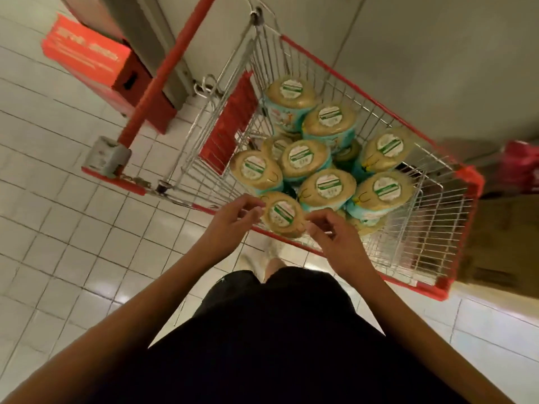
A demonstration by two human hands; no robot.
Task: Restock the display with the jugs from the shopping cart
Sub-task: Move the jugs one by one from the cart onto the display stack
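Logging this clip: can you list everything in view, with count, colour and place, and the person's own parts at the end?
cart: one, silver wire with red trim, on the floor ahead
jugs: at least nine, tan lids with white-and-green stickers, teal labels, piled in the cart
nearest jug: one, same colours, at the cart's near rim, between the hands
red box: one, red, on the floor at upper left
cardboard box: one, brown, right of the cart
floor: white tiles
shorts: one pair, black, bottom centre
left hand: one, pinches the left edge of the nearest jug's lid
right hand: one, pinches the right edge of the same lid
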